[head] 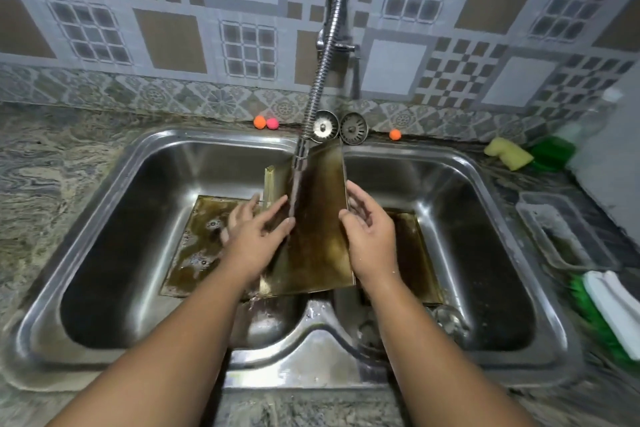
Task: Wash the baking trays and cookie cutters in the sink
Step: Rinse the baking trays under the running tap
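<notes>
A stained golden-brown baking tray (318,246) stands tilted over the divider of a steel double sink (104,204), under water running from the flexible tap hose (313,107). My left hand (258,236) lies flat on the tray's face, fingers spread, beside the stream. My right hand (369,236) grips the tray's right edge. A second tray (194,246) lies flat in the left basin, wet and foamy. A third tray (419,253) lies in the right basin, partly hidden by my right arm. No cookie cutters are visible.
Two sink strainers (341,126) lean at the back rim, with small orange and pink balls (266,122) nearby. A yellow sponge (507,152) and green soap dish (550,151) sit back right. A plastic container (561,236) and a green-white brush (609,312) lie on the right counter.
</notes>
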